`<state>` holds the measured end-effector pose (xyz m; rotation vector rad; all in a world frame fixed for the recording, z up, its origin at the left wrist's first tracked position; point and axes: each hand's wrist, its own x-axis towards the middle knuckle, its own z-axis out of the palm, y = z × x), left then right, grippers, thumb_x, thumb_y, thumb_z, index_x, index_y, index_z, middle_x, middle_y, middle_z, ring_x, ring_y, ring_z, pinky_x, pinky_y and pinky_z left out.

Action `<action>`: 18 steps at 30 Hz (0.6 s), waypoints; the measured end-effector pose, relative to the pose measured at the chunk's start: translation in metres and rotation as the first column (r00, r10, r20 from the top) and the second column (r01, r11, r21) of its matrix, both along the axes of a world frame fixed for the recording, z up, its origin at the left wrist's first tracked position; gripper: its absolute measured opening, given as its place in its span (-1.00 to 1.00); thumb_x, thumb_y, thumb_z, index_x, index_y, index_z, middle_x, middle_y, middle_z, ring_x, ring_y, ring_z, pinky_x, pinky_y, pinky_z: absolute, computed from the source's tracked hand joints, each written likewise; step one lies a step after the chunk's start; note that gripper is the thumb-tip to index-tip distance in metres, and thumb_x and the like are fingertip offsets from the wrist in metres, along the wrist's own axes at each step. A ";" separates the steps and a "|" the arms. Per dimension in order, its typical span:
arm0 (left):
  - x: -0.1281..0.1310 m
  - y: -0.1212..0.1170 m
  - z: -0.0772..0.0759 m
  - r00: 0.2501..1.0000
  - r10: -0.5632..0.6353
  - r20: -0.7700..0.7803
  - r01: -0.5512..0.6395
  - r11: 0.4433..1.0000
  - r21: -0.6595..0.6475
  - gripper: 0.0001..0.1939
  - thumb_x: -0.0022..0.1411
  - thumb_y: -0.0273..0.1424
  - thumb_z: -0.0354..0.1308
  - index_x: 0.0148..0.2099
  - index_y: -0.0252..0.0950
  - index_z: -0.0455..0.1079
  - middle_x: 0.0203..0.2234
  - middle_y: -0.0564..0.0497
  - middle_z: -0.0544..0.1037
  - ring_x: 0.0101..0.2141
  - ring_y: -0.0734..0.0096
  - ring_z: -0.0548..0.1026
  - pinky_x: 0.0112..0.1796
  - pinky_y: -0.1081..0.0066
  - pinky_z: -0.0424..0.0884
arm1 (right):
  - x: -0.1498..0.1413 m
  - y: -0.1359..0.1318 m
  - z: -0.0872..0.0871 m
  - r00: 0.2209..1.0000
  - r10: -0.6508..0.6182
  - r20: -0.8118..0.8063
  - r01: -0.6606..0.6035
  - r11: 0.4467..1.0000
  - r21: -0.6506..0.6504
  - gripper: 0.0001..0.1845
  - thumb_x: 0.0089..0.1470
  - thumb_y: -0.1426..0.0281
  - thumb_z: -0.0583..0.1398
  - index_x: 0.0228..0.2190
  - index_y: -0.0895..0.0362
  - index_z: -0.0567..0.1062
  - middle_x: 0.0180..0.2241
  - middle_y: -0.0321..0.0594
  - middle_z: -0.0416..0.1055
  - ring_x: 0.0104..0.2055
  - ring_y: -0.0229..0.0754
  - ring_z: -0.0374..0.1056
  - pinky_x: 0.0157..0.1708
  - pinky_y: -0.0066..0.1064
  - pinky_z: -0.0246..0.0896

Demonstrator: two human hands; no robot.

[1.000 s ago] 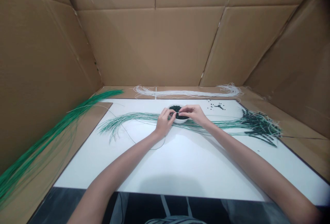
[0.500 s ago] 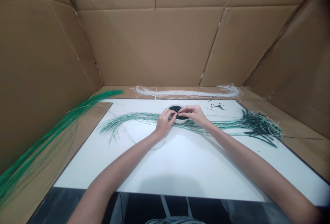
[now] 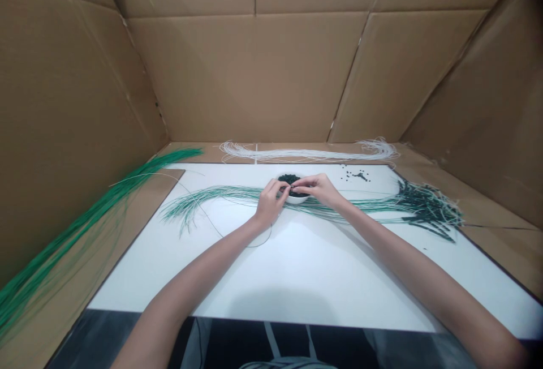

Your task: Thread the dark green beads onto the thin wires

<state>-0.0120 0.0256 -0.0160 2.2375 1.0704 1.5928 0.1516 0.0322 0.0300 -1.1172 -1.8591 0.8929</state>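
Note:
Over a white bowl (image 3: 297, 200) of small dark beads (image 3: 289, 179), my two hands meet with their fingertips almost touching. My left hand (image 3: 270, 199) is closed in a pinch on a thin pale strand (image 3: 206, 214), which loops under the wrist and runs off to the left. My right hand (image 3: 320, 189) is pinched too, its thumb and forefinger against the left fingertips; whatever sits between them is too small to make out. Behind and below the bowl lies a bundle of green strands (image 3: 360, 205), its right end covered with dark beaded lengths (image 3: 428, 205).
Loose dark beads (image 3: 360, 175) are scattered on the white board (image 3: 271, 278) right of the bowl. A white strand bundle (image 3: 305, 154) lies along the back. Bright green strands (image 3: 97, 205) stretch down the left side. Cardboard walls (image 3: 250, 74) enclose the back and sides.
My right fingertips have shifted very slightly left and down toward the left ones. Everything else looks the same.

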 end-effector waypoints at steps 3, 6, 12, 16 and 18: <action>0.000 0.000 0.000 1.000 0.004 0.000 -0.004 1.000 0.000 -0.89 0.17 -0.42 -0.03 -0.31 -0.30 0.30 -0.44 0.03 0.37 -0.46 0.56 0.32 -0.40 0.54 0.25 | 0.001 0.001 0.000 1.000 0.008 0.013 -0.008 1.000 -0.007 -0.70 -0.23 0.28 0.22 -0.42 0.22 0.54 -0.50 -0.17 0.49 -0.45 -0.17 0.38 -0.43 -0.43 0.27; 0.000 0.000 0.001 1.000 0.005 -0.004 -0.005 1.000 0.004 -0.89 0.17 -0.41 -0.03 -0.31 -0.30 0.30 -0.44 0.03 0.37 -0.46 0.56 0.32 -0.41 0.54 0.25 | 0.002 0.001 -0.001 1.000 0.013 0.013 -0.013 1.000 -0.008 -0.69 -0.22 0.27 0.21 -0.41 0.23 0.54 -0.51 -0.17 0.48 -0.45 -0.18 0.37 -0.43 -0.43 0.27; -0.001 -0.001 0.001 1.000 -0.005 -0.014 0.006 1.000 0.007 -0.89 0.16 -0.41 -0.03 -0.32 -0.30 0.30 -0.44 0.03 0.36 -0.46 0.56 0.32 -0.41 0.54 0.25 | 0.001 0.000 0.000 1.000 0.009 0.003 -0.009 1.000 0.006 -0.69 -0.22 0.27 0.21 -0.42 0.22 0.53 -0.51 -0.18 0.48 -0.47 -0.19 0.37 -0.44 -0.42 0.26; -0.001 -0.001 0.002 1.000 -0.019 -0.014 0.019 1.000 0.002 -0.90 0.16 -0.42 -0.03 -0.32 -0.29 0.31 -0.45 0.04 0.36 -0.45 0.56 0.32 -0.40 0.54 0.26 | 0.000 0.000 0.000 1.000 -0.015 -0.004 0.015 1.000 0.018 -0.68 -0.23 0.25 0.22 -0.43 0.22 0.53 -0.50 -0.18 0.48 -0.46 -0.19 0.36 -0.44 -0.42 0.26; -0.001 -0.001 0.002 1.000 -0.026 -0.017 0.026 1.000 -0.002 -0.90 0.16 -0.42 -0.03 -0.32 -0.29 0.31 -0.45 0.04 0.36 -0.46 0.56 0.33 -0.40 0.54 0.26 | -0.001 0.000 -0.002 0.999 -0.033 0.008 0.033 0.999 0.043 -0.69 -0.24 0.23 0.22 -0.46 0.22 0.52 -0.50 -0.17 0.47 -0.47 -0.19 0.36 -0.45 -0.42 0.25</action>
